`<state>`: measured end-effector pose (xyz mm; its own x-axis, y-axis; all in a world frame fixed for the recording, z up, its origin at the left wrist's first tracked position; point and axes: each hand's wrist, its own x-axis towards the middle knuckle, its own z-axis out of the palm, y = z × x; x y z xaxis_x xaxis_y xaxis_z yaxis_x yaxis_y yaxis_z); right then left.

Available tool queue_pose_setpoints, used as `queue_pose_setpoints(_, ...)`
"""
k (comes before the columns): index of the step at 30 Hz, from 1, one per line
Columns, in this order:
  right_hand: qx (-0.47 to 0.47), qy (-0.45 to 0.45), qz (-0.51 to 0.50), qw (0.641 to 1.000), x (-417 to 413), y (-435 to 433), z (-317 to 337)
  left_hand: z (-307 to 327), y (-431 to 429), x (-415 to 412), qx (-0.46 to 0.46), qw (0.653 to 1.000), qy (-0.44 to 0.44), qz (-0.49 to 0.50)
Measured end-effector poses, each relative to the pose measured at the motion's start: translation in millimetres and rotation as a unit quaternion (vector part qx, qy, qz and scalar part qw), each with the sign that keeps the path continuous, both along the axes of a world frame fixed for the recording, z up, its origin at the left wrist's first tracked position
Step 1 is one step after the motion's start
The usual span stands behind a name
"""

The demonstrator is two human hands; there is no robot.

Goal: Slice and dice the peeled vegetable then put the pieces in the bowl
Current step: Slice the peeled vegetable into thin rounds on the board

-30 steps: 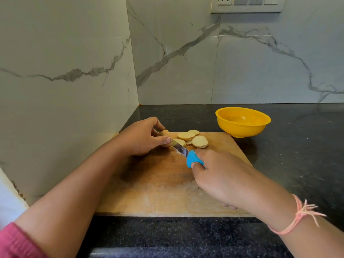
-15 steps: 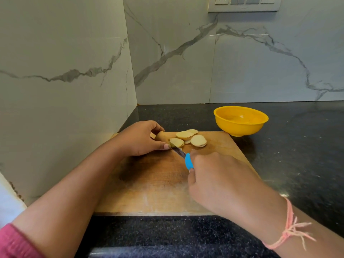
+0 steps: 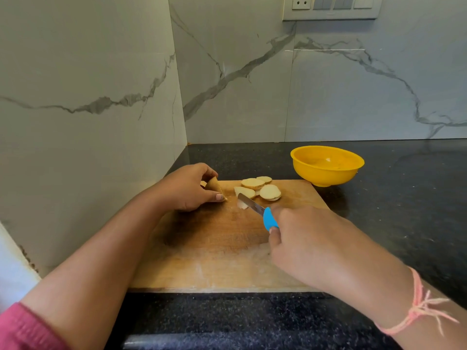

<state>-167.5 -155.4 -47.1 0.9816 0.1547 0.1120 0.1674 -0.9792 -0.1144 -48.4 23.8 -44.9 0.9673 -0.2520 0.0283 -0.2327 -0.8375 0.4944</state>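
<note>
The left hand (image 3: 188, 189) curls its fingers and thumb round the stub of the peeled vegetable (image 3: 214, 185), holding it tilted near the far left corner of the wooden cutting board (image 3: 214, 248). The right hand (image 3: 310, 246) grips the blue handle of a knife (image 3: 270, 218). Its blade points away and to the left, low over the board, a little apart from the stub. A thin pale slice (image 3: 242, 204) lies against the blade tip. Just beyond the blade, a small heap of round slices (image 3: 255, 186) rests near the board's far edge, several of them overlapping. The yellow bowl (image 3: 327, 164) stands on the dark speckled worktop (image 3: 404, 198) just past the board's far right corner (its inside catches a glint of light). A pink thread bracelet (image 3: 419, 306) circles the right wrist, and a pink sleeve (image 3: 25, 329) shows at the lower left. Grey-veined marble walls (image 3: 252, 97) meet in a corner behind, with a switch plate (image 3: 331, 7) at the top.
</note>
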Motion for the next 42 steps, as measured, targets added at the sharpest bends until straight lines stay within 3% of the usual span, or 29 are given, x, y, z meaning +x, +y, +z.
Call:
queue_pose_setpoints(6, 0.042, -0.018, -0.010, 0.999, 1, -3, 1, 4, 1, -1, 0.007, 0.999, 0.031, -0.003)
queue_pose_setpoints(11, 0.097, -0.043, 0.004, 0.994, 3, 2, 10, 3, 1, 3, 0.043, 0.999, 0.014, -0.012)
queue_pose_setpoints(16, 0.136, -0.025, 0.011, 0.990, 10, 8, 8, -4, -3, 7, 0.010, 1.000, -0.017, 0.013)
queue_pose_setpoints(21, 0.142, 0.007, 0.002, 0.990, 17, 9, 8, -7, -6, 6, -0.014, 0.998, -0.054, 0.034)
queue_pose_setpoints(31, 0.153, 0.025, -0.013, 0.988, 20, 13, 10, -3, -9, 0, 0.024, 0.996, -0.079, 0.022)
queue_pose_setpoints(42, 0.140, 0.020, -0.004, 0.990, 20, 14, 21, -1, -4, 5, 0.013, 0.999, -0.038, 0.036)
